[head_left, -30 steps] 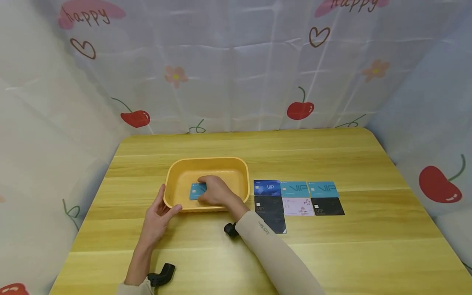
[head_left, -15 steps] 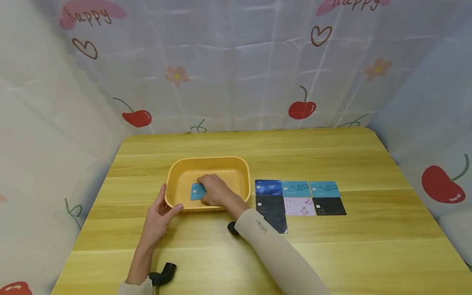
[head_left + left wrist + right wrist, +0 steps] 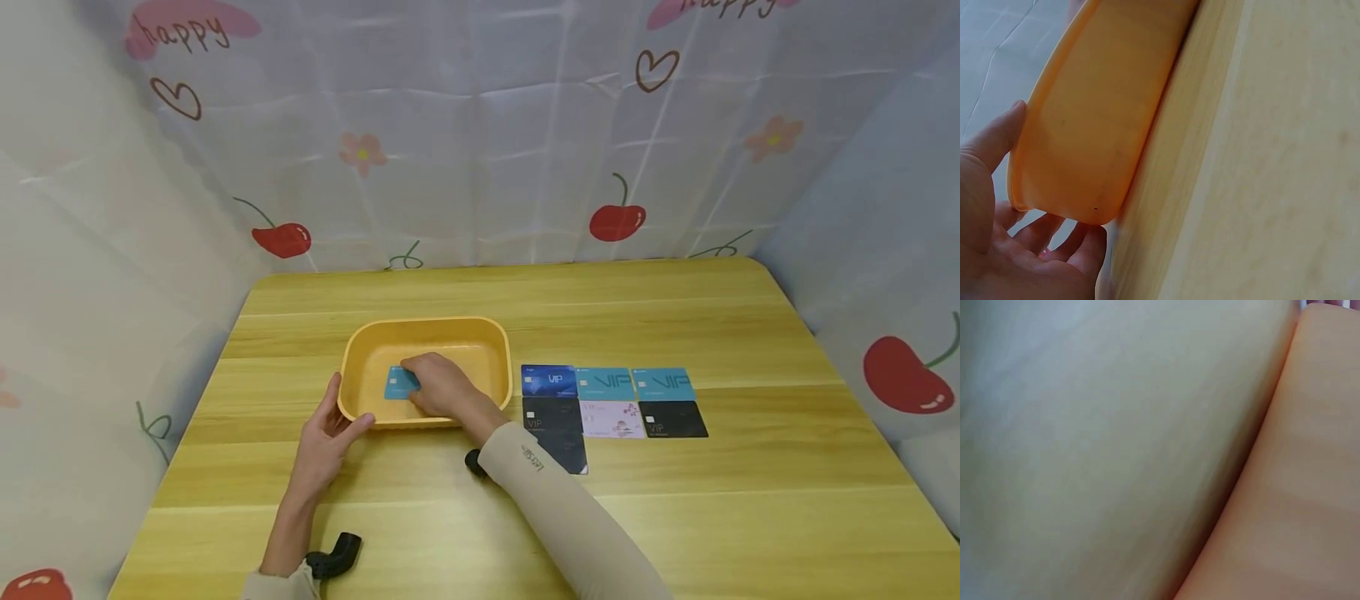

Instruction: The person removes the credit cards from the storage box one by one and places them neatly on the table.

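A yellow plastic tray (image 3: 424, 318) stands on the wooden table. My left hand (image 3: 321, 450) holds its near left corner. In the left wrist view the thumb of that hand (image 3: 1016, 231) presses the rim of the tray (image 3: 1085, 125), and the fingers bend against its end wall. Inside the tray, my right hand (image 3: 444, 388) pinches the right part of a light blue card (image 3: 398, 384), covering that part. The right wrist view has only the tray's outer wall (image 3: 1285, 487) close up, a pale blurred surface, and a sliver of fingers at the top corner.
Right of the tray, cards lie in rows: a dark blue VIP card (image 3: 549, 381), two light blue ones (image 3: 604, 384), a pink one (image 3: 612, 419) and black ones (image 3: 675, 419). My right sleeve (image 3: 562, 508) partly covers the lowest black card (image 3: 567, 454). A printed curtain (image 3: 480, 167) hangs behind the table.
The light blue card has shifted slightly up and to the left within the tray, with the right hand still on it. The left hand keeps its place on the tray.
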Tool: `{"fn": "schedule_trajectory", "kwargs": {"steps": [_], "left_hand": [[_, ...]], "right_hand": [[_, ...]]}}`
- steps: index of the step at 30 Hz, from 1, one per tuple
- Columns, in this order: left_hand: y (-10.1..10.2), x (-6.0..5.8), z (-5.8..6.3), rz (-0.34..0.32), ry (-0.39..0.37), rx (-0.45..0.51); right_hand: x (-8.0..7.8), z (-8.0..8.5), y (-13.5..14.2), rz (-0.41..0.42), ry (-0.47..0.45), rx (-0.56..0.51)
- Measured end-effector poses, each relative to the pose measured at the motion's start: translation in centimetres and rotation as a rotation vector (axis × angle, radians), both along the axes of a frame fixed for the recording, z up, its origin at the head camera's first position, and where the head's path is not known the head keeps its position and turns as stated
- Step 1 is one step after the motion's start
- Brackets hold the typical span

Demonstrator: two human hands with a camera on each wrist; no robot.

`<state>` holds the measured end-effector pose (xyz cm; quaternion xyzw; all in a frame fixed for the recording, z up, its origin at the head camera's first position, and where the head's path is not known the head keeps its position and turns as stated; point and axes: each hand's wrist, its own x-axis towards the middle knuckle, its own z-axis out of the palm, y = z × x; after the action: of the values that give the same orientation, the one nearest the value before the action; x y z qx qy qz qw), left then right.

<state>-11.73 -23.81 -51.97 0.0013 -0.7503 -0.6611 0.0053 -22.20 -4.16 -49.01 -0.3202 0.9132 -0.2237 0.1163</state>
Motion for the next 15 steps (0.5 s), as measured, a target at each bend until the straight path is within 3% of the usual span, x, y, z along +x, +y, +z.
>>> {"fn": "schedule_trajectory", "kwargs": {"steps": [8,15], "left_hand": [[0.08,0.06,0.13,-0.003,0.0,-0.012],[0.09,0.11,0.16,-0.005,0.003,-0.006]], "right_hand": [[-0.23,0.06,0.22,-0.001,-0.05,-0.026],[-0.49,0.04,-0.01,0.067,0.024,0.034]]}}
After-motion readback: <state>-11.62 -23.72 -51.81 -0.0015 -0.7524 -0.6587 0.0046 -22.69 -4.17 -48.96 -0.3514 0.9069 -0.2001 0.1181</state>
